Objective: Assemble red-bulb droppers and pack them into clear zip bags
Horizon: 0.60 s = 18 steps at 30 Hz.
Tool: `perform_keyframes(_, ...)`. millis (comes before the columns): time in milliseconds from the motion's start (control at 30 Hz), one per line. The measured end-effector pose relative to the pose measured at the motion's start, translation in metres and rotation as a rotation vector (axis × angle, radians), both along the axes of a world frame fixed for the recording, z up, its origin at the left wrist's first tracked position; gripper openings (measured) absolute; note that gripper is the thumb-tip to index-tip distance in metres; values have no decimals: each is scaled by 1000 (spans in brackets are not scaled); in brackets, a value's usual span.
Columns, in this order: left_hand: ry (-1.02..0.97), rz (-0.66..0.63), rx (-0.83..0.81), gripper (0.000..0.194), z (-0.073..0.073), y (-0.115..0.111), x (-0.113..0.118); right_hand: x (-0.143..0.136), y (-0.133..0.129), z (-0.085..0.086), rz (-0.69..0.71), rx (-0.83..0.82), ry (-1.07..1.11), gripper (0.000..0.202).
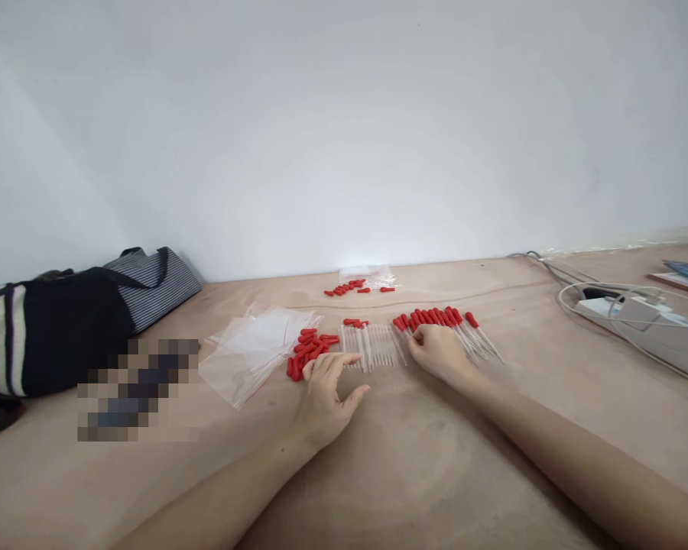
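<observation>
My left hand [328, 393] hovers or rests low over the table with thumb and fingers apart, holding nothing. Its fingers reach past a pile of loose red rubber bulbs [306, 353] toward a row of thin clear tubes [378, 347] laid side by side. Curled beside the left part of a row of red-bulbed droppers [452, 317] is my right hand [440, 353]. Its fingertips are pinched together, and what lies between them is hidden. A few red bulbs [352, 322] lie at the top end of the bare tubes.
Clear zip bags [258, 344] lie left of the bulbs. Near the wall are more red bulbs [344, 289] and a clear bag [372, 276]. A dark striped bag [69, 328] sits at left, beside a pixelated patch. A white power strip [647, 328] with cables stands at right.
</observation>
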<state>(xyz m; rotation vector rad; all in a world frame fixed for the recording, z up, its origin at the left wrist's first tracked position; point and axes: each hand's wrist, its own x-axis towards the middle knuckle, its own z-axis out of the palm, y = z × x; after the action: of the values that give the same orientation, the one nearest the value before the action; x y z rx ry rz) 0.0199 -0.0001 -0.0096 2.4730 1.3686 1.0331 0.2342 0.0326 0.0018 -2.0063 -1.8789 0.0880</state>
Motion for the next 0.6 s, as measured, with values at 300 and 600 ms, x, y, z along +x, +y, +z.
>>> perform_keyframes(300, 28, 23, 1, 15, 1, -2, 0, -15, 23, 8, -82, -145, -151, 26)
perform_keyframes(600, 297, 254, -250, 12, 50, 96, 12, -21, 26, 14, -29, -217, -148, 21)
